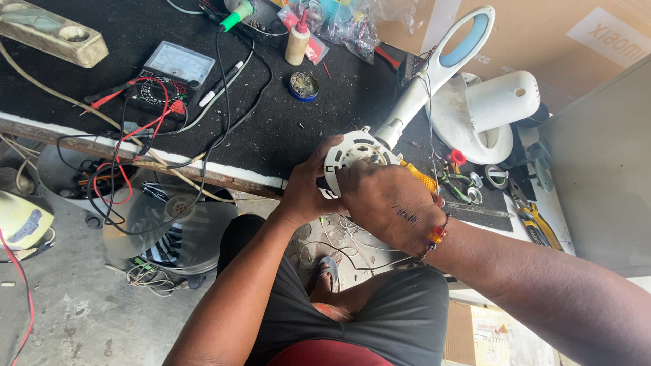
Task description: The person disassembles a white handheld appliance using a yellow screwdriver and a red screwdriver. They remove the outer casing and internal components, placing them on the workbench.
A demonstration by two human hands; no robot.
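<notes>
Black bench: left hand (305, 193) and right hand (390, 203) each grip closed on one white fan base (352, 150).

There is bare room in the middle of the black surface (285, 129), between the small round tin (303, 86) and the front edge. Tangled wires (169, 135) and a meter (169, 74) crowd the left end; white fan parts (485, 112) and pliers (532, 217) fill the right end
</notes>
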